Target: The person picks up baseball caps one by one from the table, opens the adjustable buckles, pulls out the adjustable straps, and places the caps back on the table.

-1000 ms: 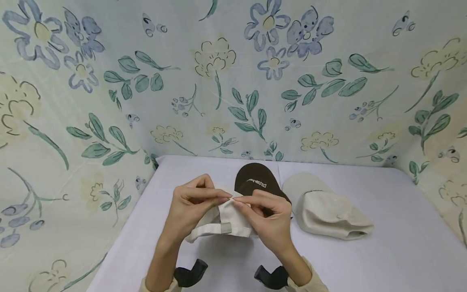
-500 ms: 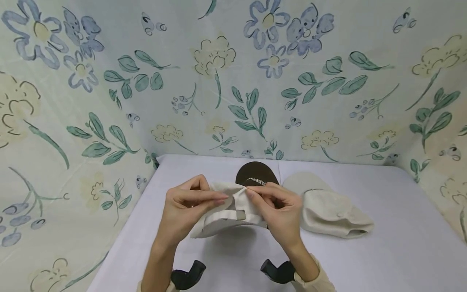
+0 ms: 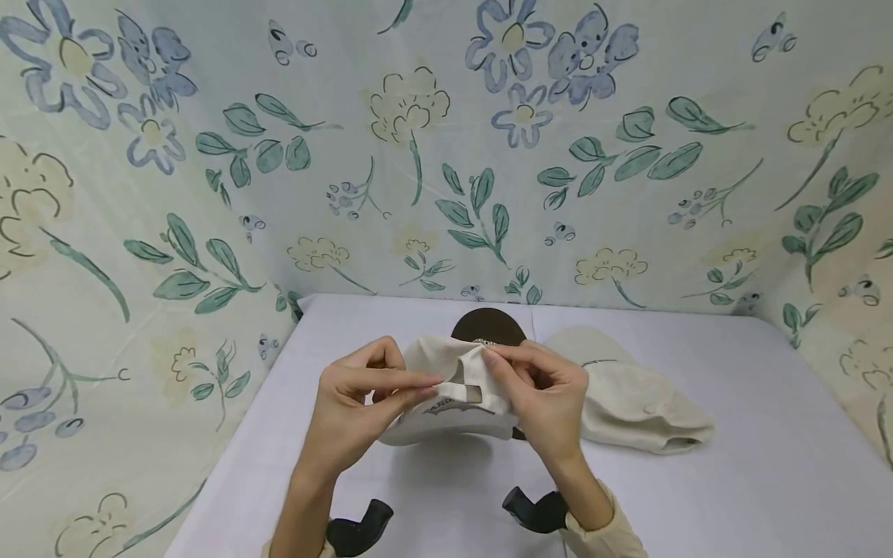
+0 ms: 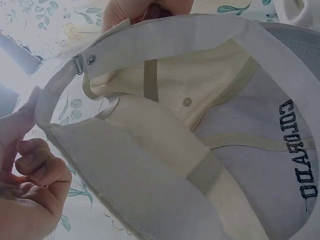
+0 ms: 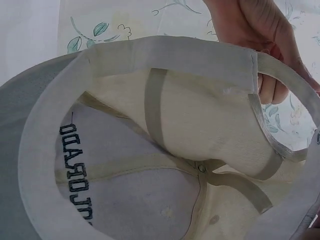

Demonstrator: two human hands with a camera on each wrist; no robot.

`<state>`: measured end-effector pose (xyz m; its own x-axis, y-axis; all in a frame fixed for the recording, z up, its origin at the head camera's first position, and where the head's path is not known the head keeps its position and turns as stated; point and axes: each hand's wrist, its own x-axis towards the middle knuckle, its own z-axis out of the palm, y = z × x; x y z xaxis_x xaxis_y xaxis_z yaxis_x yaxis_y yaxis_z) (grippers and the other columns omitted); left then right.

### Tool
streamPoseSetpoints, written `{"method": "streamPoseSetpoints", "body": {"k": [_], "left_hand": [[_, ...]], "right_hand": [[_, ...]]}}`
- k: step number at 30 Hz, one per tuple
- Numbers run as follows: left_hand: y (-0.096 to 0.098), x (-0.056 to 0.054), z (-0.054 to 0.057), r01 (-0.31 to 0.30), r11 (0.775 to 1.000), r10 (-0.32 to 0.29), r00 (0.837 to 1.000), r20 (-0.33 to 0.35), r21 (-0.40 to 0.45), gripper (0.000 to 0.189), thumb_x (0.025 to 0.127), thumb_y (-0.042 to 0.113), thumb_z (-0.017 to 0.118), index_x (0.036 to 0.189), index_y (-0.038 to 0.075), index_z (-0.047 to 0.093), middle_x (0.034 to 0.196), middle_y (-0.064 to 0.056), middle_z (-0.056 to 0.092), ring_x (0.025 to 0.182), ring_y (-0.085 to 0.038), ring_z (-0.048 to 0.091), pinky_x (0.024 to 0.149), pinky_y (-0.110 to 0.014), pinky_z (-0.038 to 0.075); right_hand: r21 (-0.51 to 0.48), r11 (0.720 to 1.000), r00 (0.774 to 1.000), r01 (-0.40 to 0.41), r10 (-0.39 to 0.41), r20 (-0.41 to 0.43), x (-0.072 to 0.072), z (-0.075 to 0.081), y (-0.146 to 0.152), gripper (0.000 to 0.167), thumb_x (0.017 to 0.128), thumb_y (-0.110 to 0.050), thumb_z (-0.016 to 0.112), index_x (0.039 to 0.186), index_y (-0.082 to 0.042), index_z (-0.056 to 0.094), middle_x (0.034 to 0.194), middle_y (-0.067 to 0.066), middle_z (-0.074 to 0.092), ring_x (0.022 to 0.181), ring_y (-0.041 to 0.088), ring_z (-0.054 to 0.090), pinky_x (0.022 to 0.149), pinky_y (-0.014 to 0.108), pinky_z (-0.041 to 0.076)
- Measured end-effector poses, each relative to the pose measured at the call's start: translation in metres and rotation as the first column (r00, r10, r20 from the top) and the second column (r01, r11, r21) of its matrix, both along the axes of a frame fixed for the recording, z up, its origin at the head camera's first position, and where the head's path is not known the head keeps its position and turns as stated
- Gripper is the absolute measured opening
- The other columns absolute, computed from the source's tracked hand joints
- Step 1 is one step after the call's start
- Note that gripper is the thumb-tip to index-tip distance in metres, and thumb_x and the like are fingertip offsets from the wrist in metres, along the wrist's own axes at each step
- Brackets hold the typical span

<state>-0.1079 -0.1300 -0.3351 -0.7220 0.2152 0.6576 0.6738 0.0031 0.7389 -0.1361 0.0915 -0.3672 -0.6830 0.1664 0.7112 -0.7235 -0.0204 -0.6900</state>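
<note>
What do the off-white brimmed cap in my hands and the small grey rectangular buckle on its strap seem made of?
Off-white cap: matte woven fabric, probably cotton; it creases softly, with fine weave visible inside. Grey buckle: likely metal, given its slight sheen and thin edges, though plastic isn't ruled out.

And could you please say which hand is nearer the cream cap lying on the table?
The right hand. It is just left of the cream cap, overlapping its edge in the head view; the left hand is farther away, at the left side of the held cap.
</note>
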Motion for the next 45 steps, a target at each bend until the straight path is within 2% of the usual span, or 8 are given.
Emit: {"method": "streamPoseSetpoints", "body": {"k": [6,13,28,36,45], "left_hand": [[0.001,0.001,-0.001,-0.010,1.000,0.009,1.000,-0.027,-0.015,0.030,0.077,-0.014,0.082,0.100,0.006,0.084,0.072,0.001,0.046,0.066,-0.013,0.042,0.053,-0.027,0.032],[0.004,0.001,0.000,-0.072,0.995,0.071,0.997,-0.020,-0.066,0.026,0.077,-0.008,0.085,0.100,0.006,0.084,0.073,0.003,0.047,0.067,-0.012,0.043,0.054,-0.027,0.033],[0.010,0.000,-0.002,-0.062,0.996,0.060,0.998,-0.028,-0.069,0.029,0.075,-0.003,0.088,0.102,0.007,0.084,0.072,0.002,0.047,0.064,-0.011,0.043,0.052,-0.025,0.033],[0.013,-0.001,-0.003,-0.094,0.993,0.092,0.995,-0.037,-0.070,0.026,0.076,-0.005,0.087,0.099,0.007,0.084,0.071,0.002,0.047,0.064,-0.011,0.042,0.052,-0.023,0.032],[0.014,-0.002,-0.005,-0.093,0.994,0.091,0.995,-0.036,-0.051,0.023,0.078,-0.007,0.085,0.098,0.004,0.084,0.071,0.002,0.045,0.065,-0.011,0.041,0.053,-0.024,0.032]], "right_hand": [[0.005,0.999,0.998,0.050,-0.050,0.031,-0.002,0.001,0.003,0.011,0.081,0.014,0.079,0.085,0.004,0.080,0.057,-0.003,0.036,0.049,0.006,0.030,0.040,0.024,0.018],[0.015,0.997,0.994,0.075,-0.076,0.079,-0.001,0.002,0.004,0.008,0.082,0.011,0.080,0.086,0.004,0.080,0.056,-0.003,0.035,0.048,0.007,0.029,0.040,0.026,0.018],[0.011,0.995,0.991,0.096,-0.096,0.090,-0.001,0.001,0.002,0.008,0.084,0.011,0.079,0.089,0.005,0.080,0.056,-0.002,0.035,0.048,0.007,0.029,0.040,0.026,0.019],[0.027,0.995,0.990,0.092,-0.095,0.105,0.000,0.000,0.002,0.007,0.083,0.011,0.079,0.088,0.005,0.080,0.056,-0.003,0.034,0.048,0.007,0.030,0.039,0.026,0.019],[0.044,0.996,0.990,0.077,-0.081,0.114,0.000,0.000,0.001,0.009,0.083,0.011,0.079,0.088,0.004,0.080,0.056,-0.002,0.035,0.048,0.007,0.030,0.040,0.027,0.019]]}}
